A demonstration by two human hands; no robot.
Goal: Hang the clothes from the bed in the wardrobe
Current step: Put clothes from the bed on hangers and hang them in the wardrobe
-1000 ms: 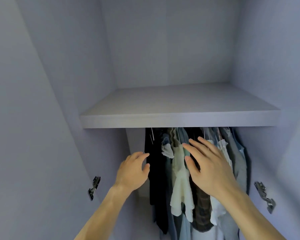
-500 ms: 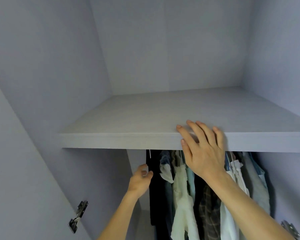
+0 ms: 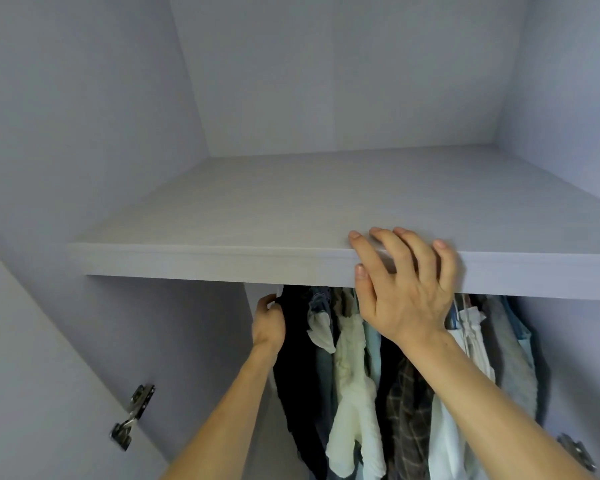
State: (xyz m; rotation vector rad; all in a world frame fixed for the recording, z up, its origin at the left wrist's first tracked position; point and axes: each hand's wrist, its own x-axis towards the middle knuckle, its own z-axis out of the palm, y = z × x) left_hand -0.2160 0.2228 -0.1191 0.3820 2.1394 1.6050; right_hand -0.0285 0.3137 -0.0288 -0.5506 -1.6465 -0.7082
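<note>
— Where are the hands?
— Right hand (image 3: 409, 299), fingers spread flat, rests on the wardrobe shelf (image 3: 205, 263) at its front edge; left hand (image 3: 269, 323) curls round the top of a black garment (image 3: 298, 358)
— And the clothes (image 3: 354, 375)?
— Hanging in a row beneath that shelf, the black garment leftmost

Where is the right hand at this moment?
In the head view, right of centre, the right hand rests on the shelf's front edge, fingers over its top, above the hanging clothes.
</note>
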